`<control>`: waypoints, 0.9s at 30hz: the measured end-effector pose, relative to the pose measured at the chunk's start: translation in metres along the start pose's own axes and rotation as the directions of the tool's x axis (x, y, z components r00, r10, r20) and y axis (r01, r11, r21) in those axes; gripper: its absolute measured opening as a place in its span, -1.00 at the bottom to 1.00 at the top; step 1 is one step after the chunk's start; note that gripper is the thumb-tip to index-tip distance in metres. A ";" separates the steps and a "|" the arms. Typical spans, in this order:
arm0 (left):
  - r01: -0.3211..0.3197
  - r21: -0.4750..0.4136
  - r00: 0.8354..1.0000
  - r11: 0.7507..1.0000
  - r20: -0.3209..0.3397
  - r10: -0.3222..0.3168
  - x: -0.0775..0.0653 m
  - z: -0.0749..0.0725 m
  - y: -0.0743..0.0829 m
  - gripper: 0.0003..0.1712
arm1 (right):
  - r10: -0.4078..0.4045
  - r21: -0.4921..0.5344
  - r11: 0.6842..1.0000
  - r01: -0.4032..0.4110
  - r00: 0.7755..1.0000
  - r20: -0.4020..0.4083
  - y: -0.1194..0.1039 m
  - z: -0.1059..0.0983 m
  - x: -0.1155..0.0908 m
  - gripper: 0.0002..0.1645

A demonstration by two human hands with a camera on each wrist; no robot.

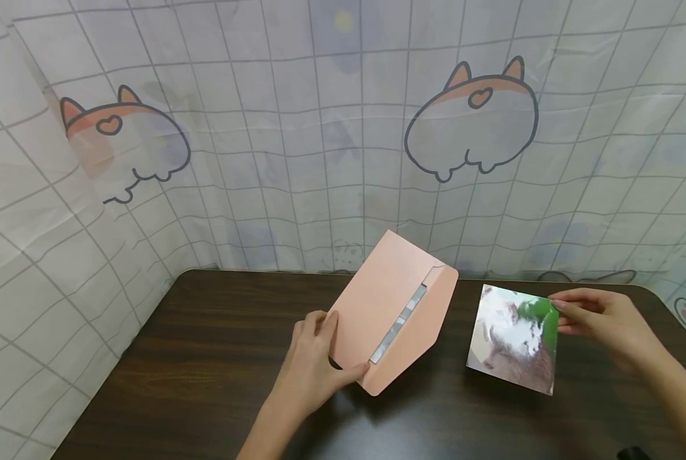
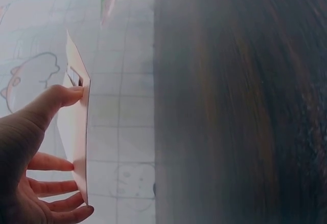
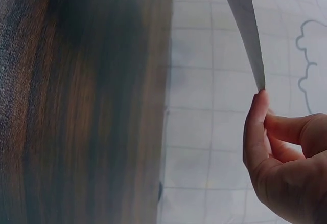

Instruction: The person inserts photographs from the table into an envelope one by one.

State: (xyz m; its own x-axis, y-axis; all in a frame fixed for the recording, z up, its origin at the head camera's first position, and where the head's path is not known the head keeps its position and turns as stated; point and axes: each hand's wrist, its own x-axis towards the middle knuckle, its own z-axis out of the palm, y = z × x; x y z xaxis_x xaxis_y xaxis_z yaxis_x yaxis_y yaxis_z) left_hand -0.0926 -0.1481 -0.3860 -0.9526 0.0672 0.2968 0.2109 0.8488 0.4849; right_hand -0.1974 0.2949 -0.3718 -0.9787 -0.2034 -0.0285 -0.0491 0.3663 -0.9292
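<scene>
My left hand (image 1: 312,364) grips a pale pink paper envelope (image 1: 371,287) by its lower left edges, thumb on the near side and fingers along the other edge. The envelope is tilted above the table with its flap (image 1: 420,326) folded out. Along the flap's crease runs a silvery grey strip (image 1: 399,324); whether it is on the paper or inside cannot be told. To the right, my right hand (image 1: 604,317) pinches the upper right corner of a square glossy photo card (image 1: 512,345). Glare hides part of its picture. From the right wrist, the card's grey back (image 3: 246,29) shows nearly edge-on.
Both things are held over a dark wood-grain table (image 1: 204,370). Behind it hangs a white gridded cloth (image 1: 296,128) with cartoon corgi drawings. A small black object (image 1: 632,453) lies at the bottom right edge of the head view.
</scene>
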 end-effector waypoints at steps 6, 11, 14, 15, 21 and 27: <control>-0.001 0.020 1.000 1.000 -0.015 0.002 0.001 -0.001 -0.003 0.02 | -0.026 0.047 0.999 0.026 1.000 0.014 -0.008 0.005 -0.004 -0.76; 0.001 0.025 1.000 1.000 -0.024 -0.001 0.002 -0.002 -0.004 0.02 | -0.046 0.101 0.994 0.042 0.998 0.033 -0.018 0.010 -0.007 -0.70; 0.001 0.027 1.000 1.000 -0.025 -0.001 0.002 -0.002 -0.004 0.01 | -0.042 0.102 0.994 0.038 0.998 0.044 -0.023 0.013 -0.009 -0.72; 0.001 0.028 1.000 1.000 -0.025 -0.001 0.002 -0.002 -0.004 0.01 | -0.041 0.095 0.995 0.037 0.998 0.047 -0.025 0.014 -0.009 -0.72; 0.000 0.037 1.000 0.999 -0.026 0.001 0.002 -0.001 -0.005 0.01 | -0.055 0.091 0.995 0.049 0.996 0.068 -0.031 0.020 -0.010 -0.75; -0.024 0.075 0.999 0.997 -0.041 0.027 0.002 0.002 -0.007 0.01 | -0.075 0.126 0.990 0.063 0.993 0.089 -0.040 0.031 -0.012 -0.73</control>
State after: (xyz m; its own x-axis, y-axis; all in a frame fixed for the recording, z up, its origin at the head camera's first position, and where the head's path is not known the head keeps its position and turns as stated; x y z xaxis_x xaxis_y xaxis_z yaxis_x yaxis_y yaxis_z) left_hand -0.0967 -0.1529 -0.3909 -0.9366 0.0684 0.3436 0.2165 0.8840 0.4143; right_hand -0.1777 0.2548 -0.3452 -0.9508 -0.3097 0.0083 -0.0853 0.2358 -0.9680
